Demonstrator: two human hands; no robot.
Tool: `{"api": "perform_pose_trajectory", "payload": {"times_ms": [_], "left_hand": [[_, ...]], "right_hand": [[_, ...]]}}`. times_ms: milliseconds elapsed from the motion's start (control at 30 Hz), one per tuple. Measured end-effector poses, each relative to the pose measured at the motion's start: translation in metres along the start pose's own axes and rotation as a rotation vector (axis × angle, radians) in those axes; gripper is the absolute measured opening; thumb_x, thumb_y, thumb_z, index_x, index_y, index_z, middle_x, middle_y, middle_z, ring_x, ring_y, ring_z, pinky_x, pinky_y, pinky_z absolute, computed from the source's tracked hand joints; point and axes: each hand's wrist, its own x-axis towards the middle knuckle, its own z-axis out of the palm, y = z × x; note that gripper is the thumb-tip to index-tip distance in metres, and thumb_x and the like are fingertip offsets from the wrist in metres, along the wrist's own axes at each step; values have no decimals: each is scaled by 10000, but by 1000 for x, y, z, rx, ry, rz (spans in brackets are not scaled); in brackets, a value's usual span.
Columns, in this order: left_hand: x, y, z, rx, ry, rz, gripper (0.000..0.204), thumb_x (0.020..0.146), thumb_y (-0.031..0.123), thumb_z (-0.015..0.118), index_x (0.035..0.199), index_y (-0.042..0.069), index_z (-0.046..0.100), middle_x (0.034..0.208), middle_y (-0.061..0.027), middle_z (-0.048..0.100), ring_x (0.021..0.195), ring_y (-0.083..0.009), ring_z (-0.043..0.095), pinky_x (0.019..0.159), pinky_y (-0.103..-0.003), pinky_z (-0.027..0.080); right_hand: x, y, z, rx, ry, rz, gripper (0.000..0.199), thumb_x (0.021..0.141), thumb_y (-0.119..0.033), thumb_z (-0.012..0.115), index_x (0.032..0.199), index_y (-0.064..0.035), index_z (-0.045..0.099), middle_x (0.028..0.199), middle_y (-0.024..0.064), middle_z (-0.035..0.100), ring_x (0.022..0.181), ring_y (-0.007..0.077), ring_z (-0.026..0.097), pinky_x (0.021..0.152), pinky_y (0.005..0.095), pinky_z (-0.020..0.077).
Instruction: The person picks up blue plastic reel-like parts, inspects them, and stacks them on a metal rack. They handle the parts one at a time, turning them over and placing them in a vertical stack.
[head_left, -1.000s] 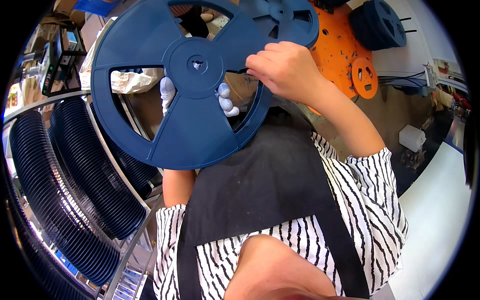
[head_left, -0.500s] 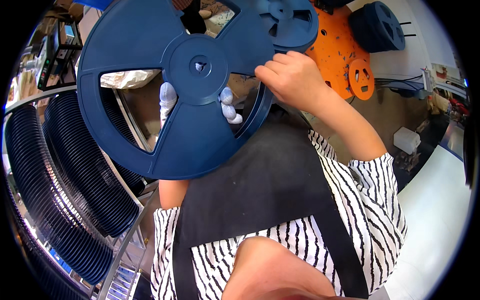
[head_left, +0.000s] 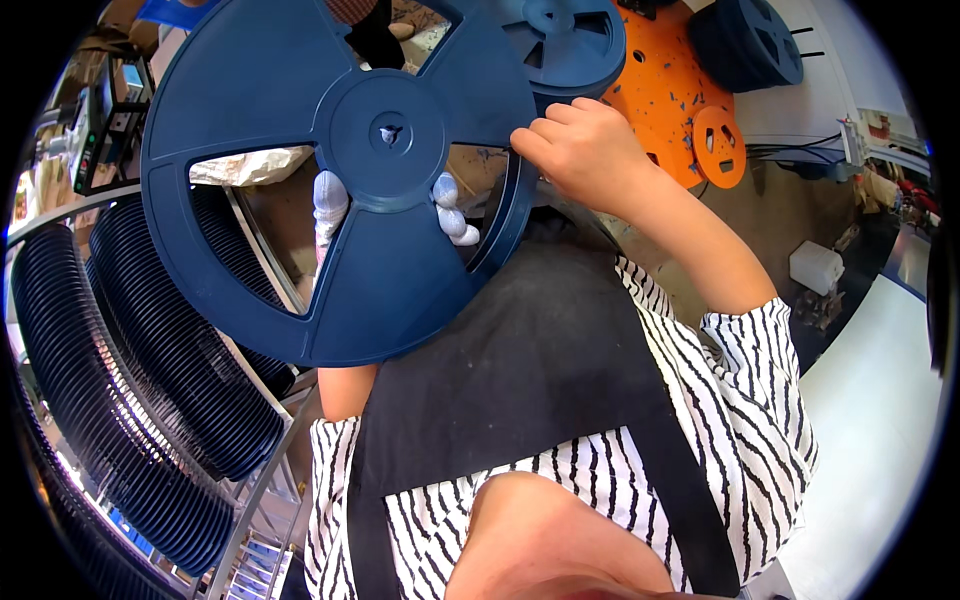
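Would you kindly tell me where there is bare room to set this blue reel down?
The pale floor patch at right, past the striped sleeve, looks bare. The orange plate is free only along its middle, between the second reel and the dark reel. The racks of reels at left are packed tight. Both hands hold the blue reel.

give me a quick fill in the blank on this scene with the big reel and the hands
1. The large reel held up in front of the person is ____ in colour.
2. The right hand grips the reel at its ____.
3. The left hand, behind the reel, has white-covered fingers showing through its ____.
4. The flat plate behind the right hand is ____.

Missing words: blue; rim; openings; orange
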Motion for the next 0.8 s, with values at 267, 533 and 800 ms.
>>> {"api": "perform_pose_trajectory", "payload": {"times_ms": [267, 533, 800], "left_hand": [[-5, -3, 2, 12, 1, -5, 738, 904, 503, 625, 1402, -2, 421, 1164, -265, 582, 1035, -395, 641, 982, -461, 508], [-2, -3, 8, 62, -10, -17, 732, 905, 499, 625, 1401, 0, 422, 1169, -265, 580, 1033, -397, 641, 979, -465, 510], [1, 10, 25, 356, 222, 136, 724, 794, 428, 783, 1330, 31, 500, 1164, -175, 603, 1036, -325, 630, 937, -454, 507]], "right_hand": [[21, -5, -7, -15, 138, -75, 114, 688, -111, 624, 789, -130, 576, 673, -38, 532, 657, 130, 547, 596, 260, 414], [-8, 5, -2, -41, -24, -42, 98, 690, -125, 636, 767, -146, 580, 656, -32, 530, 668, 135, 554, 600, 269, 421], [17, 1, -32, 682, 217, 406, 101, 853, -140, 697, 834, -68, 629, 709, 45, 632, 609, 180, 606, 579, 301, 476]]}}
